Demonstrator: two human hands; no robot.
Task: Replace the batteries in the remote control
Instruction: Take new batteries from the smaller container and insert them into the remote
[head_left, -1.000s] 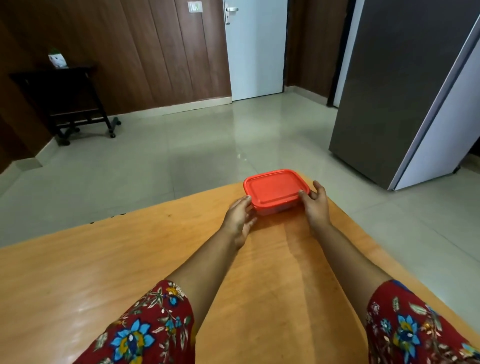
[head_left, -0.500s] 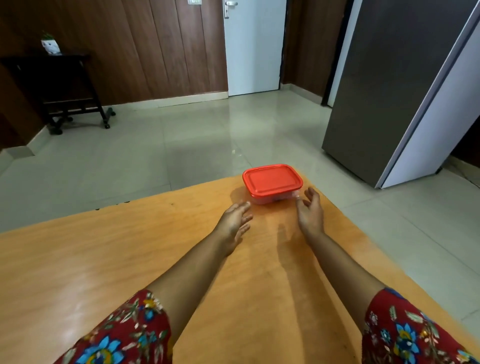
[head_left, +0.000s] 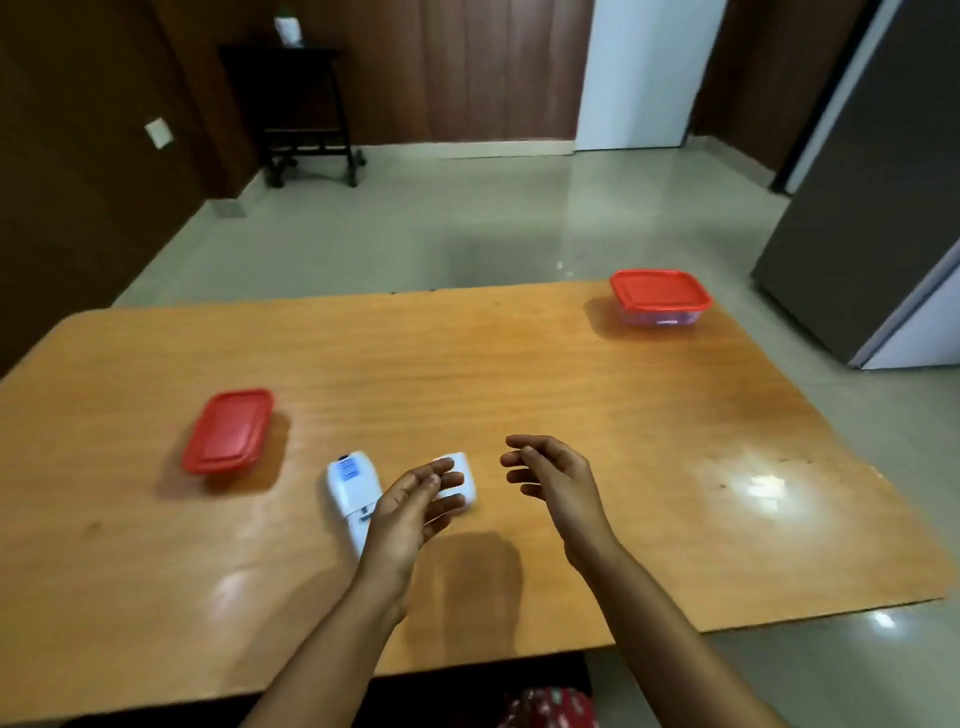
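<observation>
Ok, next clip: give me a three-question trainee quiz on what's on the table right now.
1. True or false: both hands are empty.
2. How many red-lidded containers sit on the table?
3. Which lies nearer the left hand: A) white remote, B) far-right container?

Key:
1. True: left hand and right hand hold nothing.
2. Two: left container and far-right container on the table.
3. A, the white remote.

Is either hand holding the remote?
No. Both the left hand and right hand are open above the table; the remote lies free.
</observation>
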